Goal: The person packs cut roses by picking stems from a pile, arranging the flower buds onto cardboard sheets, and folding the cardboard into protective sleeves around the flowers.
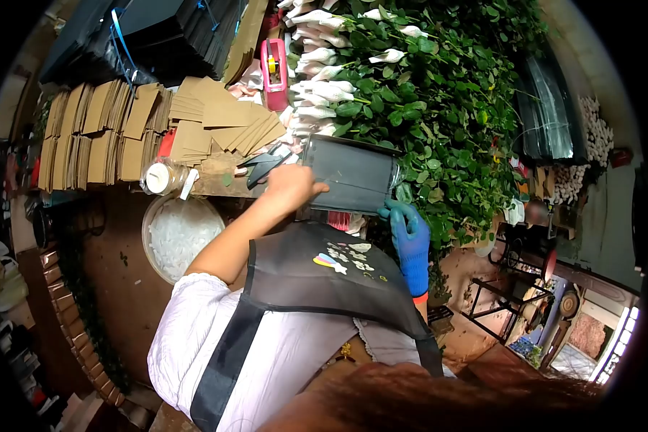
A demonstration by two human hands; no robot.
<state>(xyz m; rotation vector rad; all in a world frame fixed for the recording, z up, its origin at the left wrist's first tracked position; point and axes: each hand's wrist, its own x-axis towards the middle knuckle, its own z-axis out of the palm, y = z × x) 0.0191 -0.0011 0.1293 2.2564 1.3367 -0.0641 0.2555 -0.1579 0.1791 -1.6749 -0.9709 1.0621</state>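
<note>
A dark grey rectangular sheet (349,173), with clear shiny film along its right end, lies at the bench edge in front of my apron. My left hand (291,189) is bare and rests at its left edge, fingers curled and thumb sticking out to the right. What those fingers hold, if anything, is hidden. Just beyond this hand lie dark-handled shears (265,164). My right hand (409,227), in a blue glove, has its fingertips closed at the sheet's lower right corner.
Rose stems with leaves (439,108) fill the right of the bench, their heads in white netting (327,90). A pink tape dispenser (274,72) stands beyond. Cardboard pieces (227,115) spread left. Below sits a bucket (149,234) of whitish pieces, beside a tape roll (158,178).
</note>
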